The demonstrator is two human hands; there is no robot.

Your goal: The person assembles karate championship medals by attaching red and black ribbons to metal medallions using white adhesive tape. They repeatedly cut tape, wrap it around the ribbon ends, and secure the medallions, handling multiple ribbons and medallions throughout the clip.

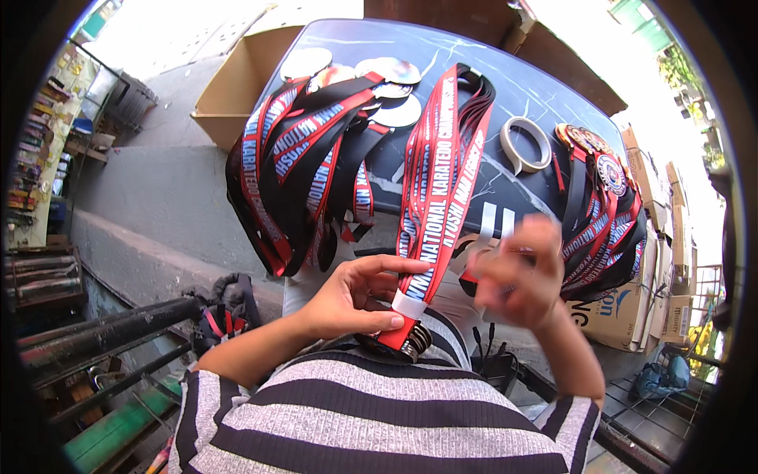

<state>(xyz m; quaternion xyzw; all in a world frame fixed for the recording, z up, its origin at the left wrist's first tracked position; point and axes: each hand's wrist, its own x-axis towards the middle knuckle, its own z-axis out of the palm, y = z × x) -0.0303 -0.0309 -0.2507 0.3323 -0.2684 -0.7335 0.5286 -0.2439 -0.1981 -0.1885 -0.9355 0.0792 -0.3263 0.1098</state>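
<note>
A bundle of red and black medal ribbons (pixel 440 182) with white and blue lettering stretches from the table toward my lap. My left hand (pixel 347 296) grips its near end, thumb and fingers around a white tape band (pixel 409 306). Below the band, stacked metal edges (pixel 417 341) stick out, perhaps medals. To the right of the bundle, my right hand (pixel 523 272) is raised and blurred by motion, so its fingers cannot be read clearly. Just beyond it, two short tape strips (pixel 488 217) hang at the table's near edge. A roll of tape (pixel 508 148) lies farther back.
On the dark marbled table (pixel 339 38), white-faced medals (pixel 397 113) with ribbons (pixel 264 170) drape off the left. Gold-toned medals (pixel 611 175) with similar ribbons hang at the right. Cardboard boxes (pixel 251 69) surround the table. Metal railing (pixel 110 332) stands at lower left.
</note>
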